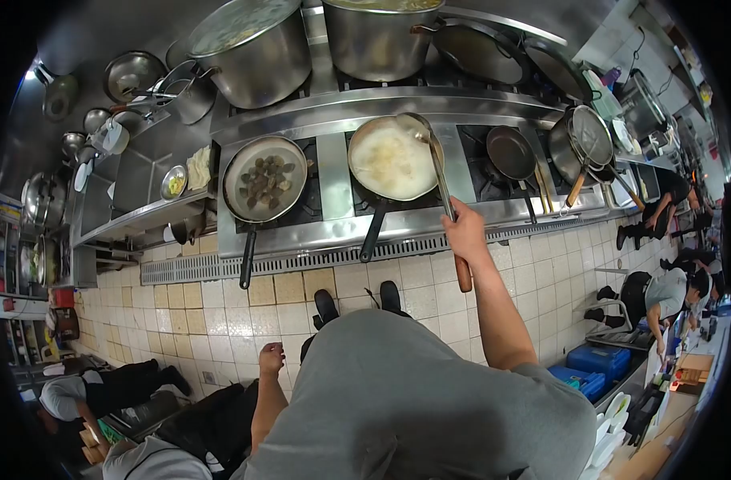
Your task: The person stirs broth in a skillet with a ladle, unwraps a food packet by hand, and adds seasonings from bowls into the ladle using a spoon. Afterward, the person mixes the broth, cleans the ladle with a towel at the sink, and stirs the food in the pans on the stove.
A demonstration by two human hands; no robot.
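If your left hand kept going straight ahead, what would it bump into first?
Probably the stove's front edge, across the tiled floor. The left hand is at an unclear height, so I'm not certain.

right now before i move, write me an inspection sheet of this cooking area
surface: metal stove, bare strips between the burners
job's things: pan of cloudy liquid on the middle burner; ladle, its head at the pan's far edge
clutter: left pan with dark lumps; small dark pan at right; cloth at left
grips: right hand closed round the ladle; left hand lowered, nothing seen in it
cables: nothing seen on the stove; thin cord on the right wall
surroundings: big pots behind, tiled floor, people at both sides
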